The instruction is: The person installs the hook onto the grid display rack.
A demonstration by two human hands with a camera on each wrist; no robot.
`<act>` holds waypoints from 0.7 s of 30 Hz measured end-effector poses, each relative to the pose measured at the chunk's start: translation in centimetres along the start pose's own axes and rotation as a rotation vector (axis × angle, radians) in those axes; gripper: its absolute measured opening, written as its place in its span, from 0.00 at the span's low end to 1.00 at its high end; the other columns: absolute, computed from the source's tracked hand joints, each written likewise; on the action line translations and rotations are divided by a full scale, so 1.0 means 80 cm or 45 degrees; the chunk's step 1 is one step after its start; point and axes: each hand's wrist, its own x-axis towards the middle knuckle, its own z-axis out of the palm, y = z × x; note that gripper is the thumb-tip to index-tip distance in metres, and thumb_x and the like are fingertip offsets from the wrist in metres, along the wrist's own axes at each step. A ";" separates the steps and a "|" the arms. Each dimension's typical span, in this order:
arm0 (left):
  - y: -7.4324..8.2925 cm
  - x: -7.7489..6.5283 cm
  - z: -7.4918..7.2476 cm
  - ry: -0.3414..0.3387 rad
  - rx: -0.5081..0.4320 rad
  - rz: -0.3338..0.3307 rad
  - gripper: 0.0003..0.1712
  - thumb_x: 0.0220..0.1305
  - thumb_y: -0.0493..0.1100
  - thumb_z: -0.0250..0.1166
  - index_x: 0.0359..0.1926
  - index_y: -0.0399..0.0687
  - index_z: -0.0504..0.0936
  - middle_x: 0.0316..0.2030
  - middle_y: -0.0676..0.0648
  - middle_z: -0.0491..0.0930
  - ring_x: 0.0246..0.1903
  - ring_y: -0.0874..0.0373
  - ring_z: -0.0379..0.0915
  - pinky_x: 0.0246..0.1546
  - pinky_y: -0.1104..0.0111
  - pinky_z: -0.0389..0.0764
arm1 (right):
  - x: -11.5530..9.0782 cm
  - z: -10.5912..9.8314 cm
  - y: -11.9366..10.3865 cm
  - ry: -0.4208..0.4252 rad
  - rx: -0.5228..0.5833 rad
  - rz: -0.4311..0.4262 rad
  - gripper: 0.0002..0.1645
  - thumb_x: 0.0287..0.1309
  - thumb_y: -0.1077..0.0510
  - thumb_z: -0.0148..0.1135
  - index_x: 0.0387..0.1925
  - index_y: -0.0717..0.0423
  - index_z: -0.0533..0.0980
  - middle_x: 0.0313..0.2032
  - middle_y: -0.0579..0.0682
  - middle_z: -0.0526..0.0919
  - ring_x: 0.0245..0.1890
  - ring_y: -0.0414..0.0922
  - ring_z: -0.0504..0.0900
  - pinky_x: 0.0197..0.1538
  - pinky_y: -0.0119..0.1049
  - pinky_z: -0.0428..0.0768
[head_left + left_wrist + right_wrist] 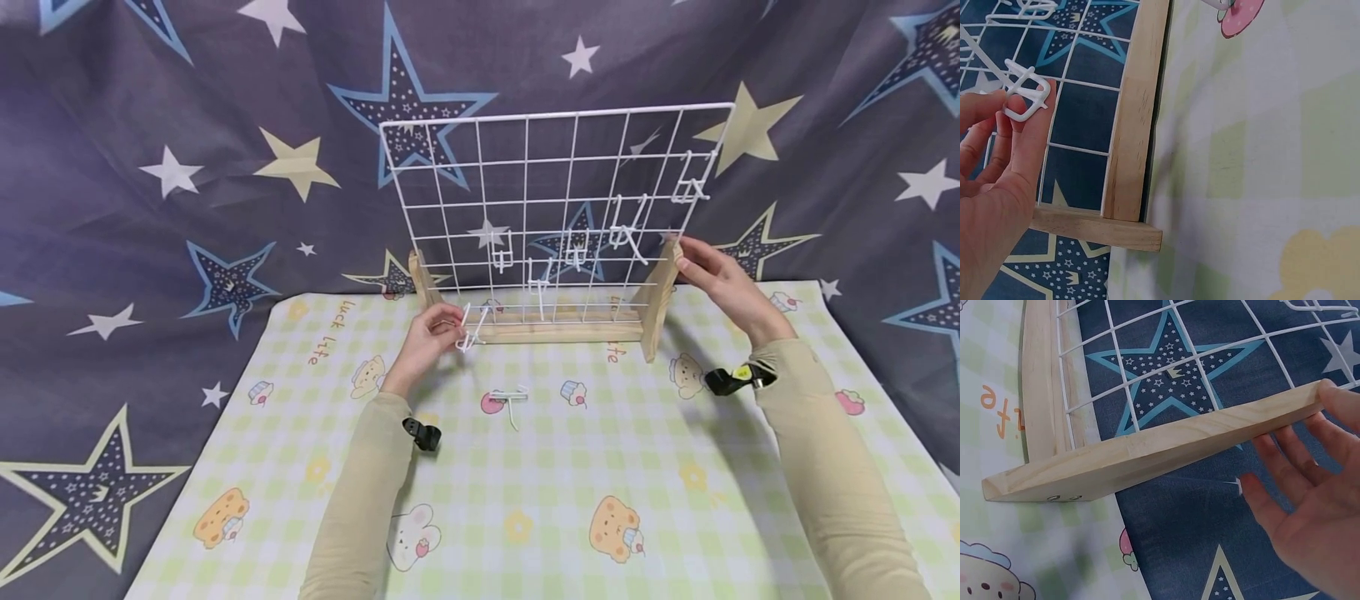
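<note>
A white wire grid panel (555,114) stands tilted back in a wooden stand (558,332). Low at its left side, my left hand (426,343) pinches a white hook (1027,94) between thumb and fingers; the hook overlaps the lowest wires in the head view. On the far side, my right hand (726,285) grips the upper end of the stand's right wooden side piece (1116,459), thumb on its edge and fingers behind. Several other white hooks hang on the grid, among them a double-pronged one (624,237) and one near the upper right edge (688,192).
A loose white hook (512,395) lies on the checked tablecloth (525,475) in front of the stand. Behind the table hangs a dark curtain (247,208) with stars. Black straps with small devices sit on both wrists.
</note>
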 end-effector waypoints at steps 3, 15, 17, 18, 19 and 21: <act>0.001 0.000 0.001 -0.002 -0.006 -0.007 0.16 0.59 0.21 0.57 0.50 0.24 0.72 0.35 0.44 0.75 0.34 0.51 0.77 0.45 0.49 0.80 | 0.000 0.001 0.001 0.006 -0.027 -0.011 0.35 0.74 0.52 0.47 0.74 0.63 0.50 0.65 0.62 0.63 0.55 0.33 0.69 0.62 0.30 0.68; 0.026 0.011 0.010 0.012 -0.034 0.071 0.15 0.57 0.22 0.59 0.46 0.28 0.73 0.36 0.41 0.76 0.35 0.53 0.78 0.36 0.67 0.82 | 0.000 0.004 0.002 0.055 -0.069 -0.049 0.35 0.74 0.52 0.47 0.73 0.63 0.52 0.64 0.62 0.64 0.55 0.34 0.69 0.58 0.23 0.67; 0.031 0.012 0.012 0.007 -0.033 0.082 0.14 0.57 0.22 0.59 0.45 0.29 0.74 0.38 0.37 0.75 0.36 0.50 0.77 0.37 0.65 0.82 | 0.000 0.004 0.002 0.053 -0.078 -0.048 0.35 0.74 0.51 0.47 0.73 0.63 0.52 0.65 0.63 0.64 0.56 0.34 0.69 0.59 0.23 0.67; 0.033 0.013 0.013 0.002 -0.037 0.083 0.14 0.57 0.22 0.59 0.46 0.27 0.73 0.38 0.36 0.75 0.37 0.48 0.77 0.37 0.64 0.83 | 0.000 0.004 0.002 0.053 -0.079 -0.048 0.35 0.74 0.51 0.47 0.73 0.63 0.52 0.65 0.63 0.63 0.57 0.35 0.69 0.59 0.23 0.67; 0.035 0.014 0.013 -0.002 -0.036 0.083 0.15 0.57 0.22 0.59 0.46 0.27 0.73 0.39 0.35 0.75 0.37 0.47 0.77 0.37 0.63 0.83 | 0.000 0.005 0.001 0.054 -0.080 -0.045 0.35 0.74 0.51 0.47 0.73 0.63 0.52 0.65 0.64 0.63 0.57 0.35 0.68 0.59 0.23 0.67; 0.040 0.014 0.014 -0.005 -0.039 0.079 0.15 0.57 0.22 0.59 0.47 0.26 0.72 0.39 0.35 0.74 0.37 0.45 0.76 0.37 0.60 0.83 | 0.000 0.005 0.001 0.057 -0.082 -0.046 0.35 0.74 0.51 0.47 0.73 0.63 0.52 0.65 0.65 0.63 0.57 0.35 0.68 0.59 0.22 0.66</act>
